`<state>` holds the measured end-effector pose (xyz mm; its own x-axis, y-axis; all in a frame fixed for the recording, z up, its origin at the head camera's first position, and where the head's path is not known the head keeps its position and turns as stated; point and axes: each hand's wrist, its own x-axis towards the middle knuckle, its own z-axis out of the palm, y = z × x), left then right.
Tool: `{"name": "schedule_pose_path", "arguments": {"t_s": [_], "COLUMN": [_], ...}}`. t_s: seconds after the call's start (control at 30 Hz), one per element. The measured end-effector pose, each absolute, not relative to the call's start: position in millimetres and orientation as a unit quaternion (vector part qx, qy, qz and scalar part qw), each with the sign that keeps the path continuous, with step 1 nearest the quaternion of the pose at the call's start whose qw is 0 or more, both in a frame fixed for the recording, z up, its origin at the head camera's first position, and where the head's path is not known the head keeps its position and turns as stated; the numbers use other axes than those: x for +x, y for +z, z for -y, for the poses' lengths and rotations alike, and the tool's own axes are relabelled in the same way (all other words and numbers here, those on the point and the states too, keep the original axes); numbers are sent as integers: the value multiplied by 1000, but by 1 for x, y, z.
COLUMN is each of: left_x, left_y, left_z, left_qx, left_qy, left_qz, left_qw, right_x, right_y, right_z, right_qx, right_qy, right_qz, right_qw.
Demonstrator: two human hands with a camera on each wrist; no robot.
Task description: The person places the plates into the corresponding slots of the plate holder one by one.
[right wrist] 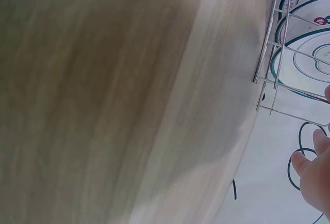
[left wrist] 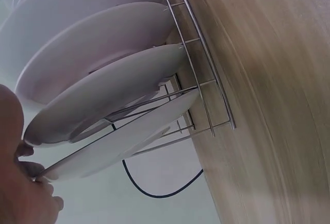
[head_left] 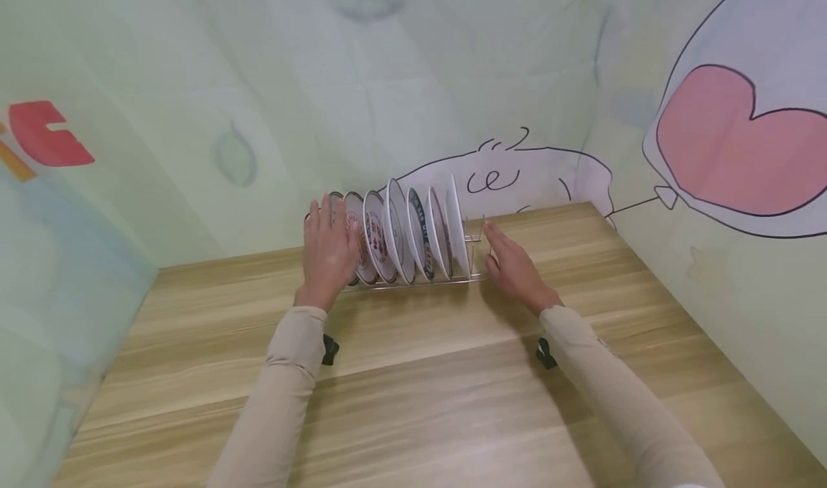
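Several round plates (head_left: 398,233) stand on edge side by side in a wire dish rack (head_left: 381,287); some have dark rims and printed centres. At the rack's left end my left hand (head_left: 326,247) rests on the leftmost plates, fingers nearly straight. In the left wrist view the fingertips touch the rim of the end plate (left wrist: 139,131), and part of the hand is out of frame. My right hand (head_left: 517,265) is at the rack's right end, fingers extended against or close beside the end wire. The right wrist view catches only some fingers (right wrist: 314,170) near the wires.
The rack stands near the back edge of a wood-grain table (head_left: 413,402). A pale printed curtain (head_left: 271,100) hangs behind and at both sides. Dark wrist-camera mounts (head_left: 545,353) show under the forearms.
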<state>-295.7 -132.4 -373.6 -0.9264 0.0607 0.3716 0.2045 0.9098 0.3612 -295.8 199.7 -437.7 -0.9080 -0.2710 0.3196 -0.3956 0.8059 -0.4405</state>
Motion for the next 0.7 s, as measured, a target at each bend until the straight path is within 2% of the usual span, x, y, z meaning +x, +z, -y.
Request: {"name": "schedule_pose_path", "arguments": {"t_s": [0.7], "left_x": [-295], "left_y": [-386], "left_z": [131], "left_qx": [-71], "left_qy": [-192], "left_qz": [948], "left_qw": [245], "right_x": [-296], "right_y": [-439], "right_z": [-203], "right_qx": [191], "right_qy": [240], "right_qz": [943], "right_qw": [128]}}
